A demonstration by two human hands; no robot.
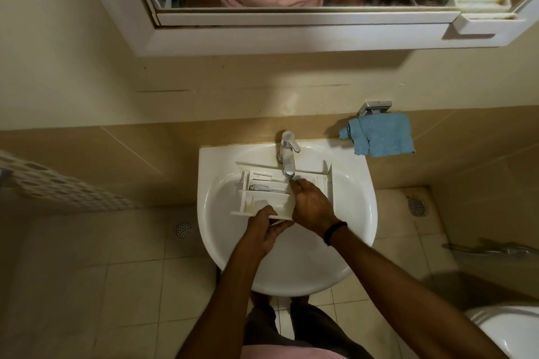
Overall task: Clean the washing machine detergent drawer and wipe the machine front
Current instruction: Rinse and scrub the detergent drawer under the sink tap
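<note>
The white detergent drawer (pixel 264 188) lies across the basin of a white sink (pixel 221 230), under the chrome tap (pixel 287 156). Its front panel (pixel 328 179) points right. My left hand (pixel 267 226) grips the drawer's near edge with curled fingers. My right hand (pixel 310 202) reaches into the drawer's right part, fingertips right below the spout; what they touch is hidden. I cannot tell whether water runs. A blue cloth (pixel 379 135) hangs on a wall holder to the right of the sink.
A mirror cabinet (pixel 291 23) juts out above the sink. A perforated white basket (pixel 58 186) stands at the left, a toilet (pixel 510 329) at the lower right. Floor drains (pixel 183 229) lie in the tiled floor on both sides.
</note>
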